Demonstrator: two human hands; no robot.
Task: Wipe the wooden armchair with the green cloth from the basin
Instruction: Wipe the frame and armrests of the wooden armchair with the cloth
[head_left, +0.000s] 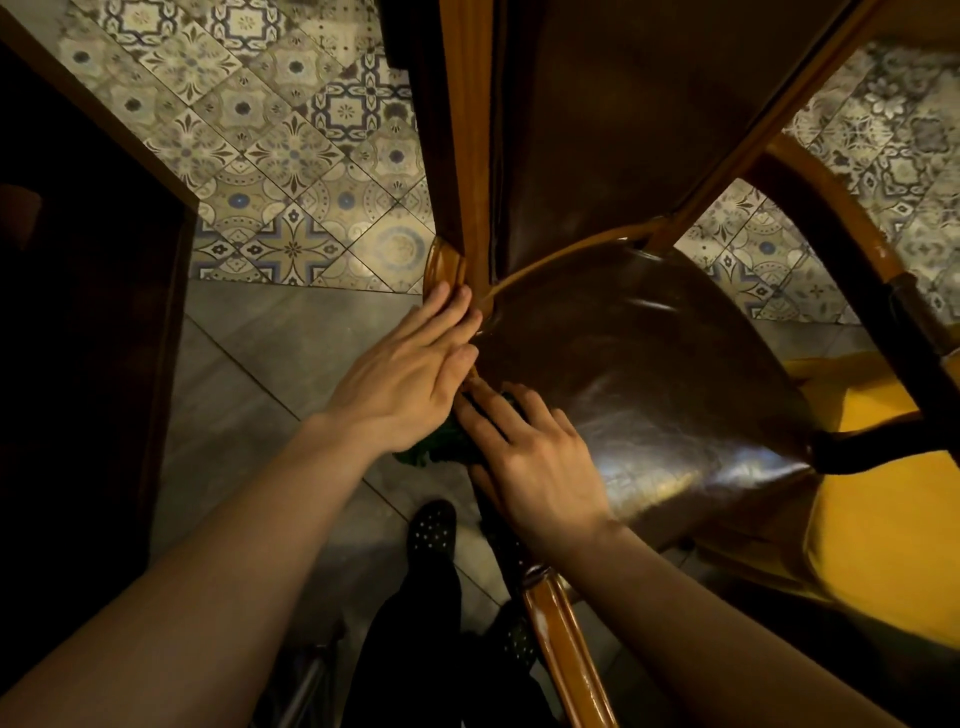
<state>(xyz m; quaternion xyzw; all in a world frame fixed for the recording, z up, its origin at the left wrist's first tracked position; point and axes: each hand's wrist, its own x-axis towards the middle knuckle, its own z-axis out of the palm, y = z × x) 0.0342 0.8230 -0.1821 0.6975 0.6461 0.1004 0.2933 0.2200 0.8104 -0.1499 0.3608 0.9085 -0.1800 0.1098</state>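
Observation:
The wooden armchair (566, 644) has a glossy brown frame, with a dark leather seat (649, 374) and back filling the centre of the view. My left hand (410, 374) lies flat with fingers together on the seat's left edge, near the joint of the back post. My right hand (535, 462) presses flat on the green cloth (441, 447) at the seat's left rim. Only a dark green bunch of the cloth shows between and under my hands. The basin is not in view.
Patterned tiles (291, 156) cover the floor behind the chair, and grey slabs (270, 395) lie under me. Dark wooden furniture (78, 312) stands at the left. A yellow surface (883, 525) sits at the right under the chair's curved armrest (831, 218). My socked foot (431, 530) is below my hands.

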